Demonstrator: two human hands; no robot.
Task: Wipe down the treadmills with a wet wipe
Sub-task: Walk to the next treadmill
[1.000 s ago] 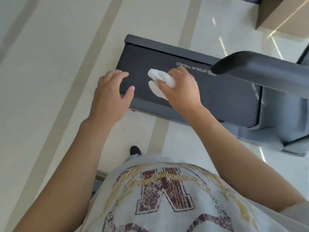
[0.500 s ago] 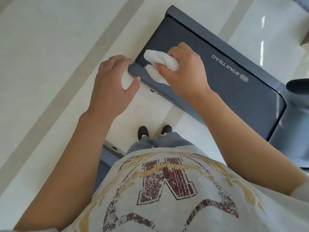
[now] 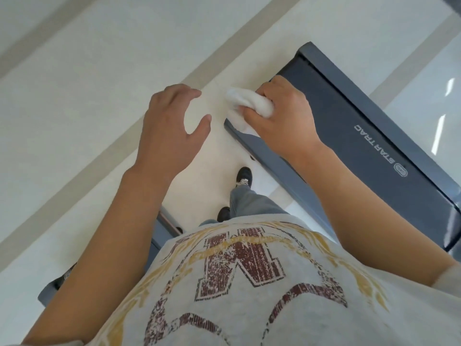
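A dark grey treadmill [image 3: 361,116] with a STAR TRAC label on its belt runs diagonally at the right. My right hand [image 3: 282,118] grips a crumpled white wet wipe [image 3: 247,106] in front of the treadmill's rear end; whether the wipe touches the deck cannot be told. My left hand [image 3: 172,128] hovers over the floor to the left of the wipe, fingers loosely curved and holding nothing.
The pale tiled floor [image 3: 99,96] has beige stripes. Part of another grey machine's base [image 3: 162,228] shows at the lower left behind my arm. My shoes [image 3: 243,177] stand on the floor beside the treadmill's near side rail.
The view has swung, so the treadmill has slid to the right of the frame. My right hand stays closed round the wipe, now at the deck's rear end. The left hand keeps hovering empty.
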